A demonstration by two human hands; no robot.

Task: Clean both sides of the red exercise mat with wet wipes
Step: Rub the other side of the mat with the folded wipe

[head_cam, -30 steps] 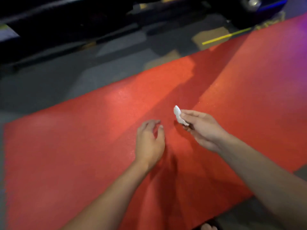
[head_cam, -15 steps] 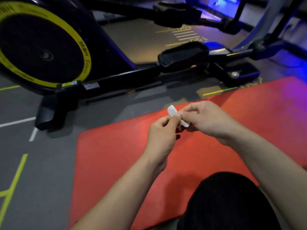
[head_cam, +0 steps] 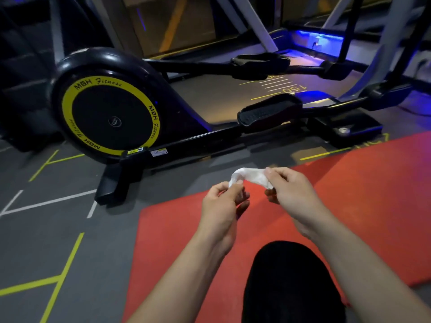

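Both grips pinching white wet wipe [head_cam: 250, 177]: left hand [head_cam: 221, 206] at 9 o'clock end, right hand [head_cam: 291, 194] at 3 o'clock end, seemingly stretched, above red mat [head_cam: 373, 194].

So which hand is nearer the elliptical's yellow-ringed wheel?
Left. The left hand pinches the wipe's left end, on the wheel's side. The right hand pinches the other end, farther right, over the mat.
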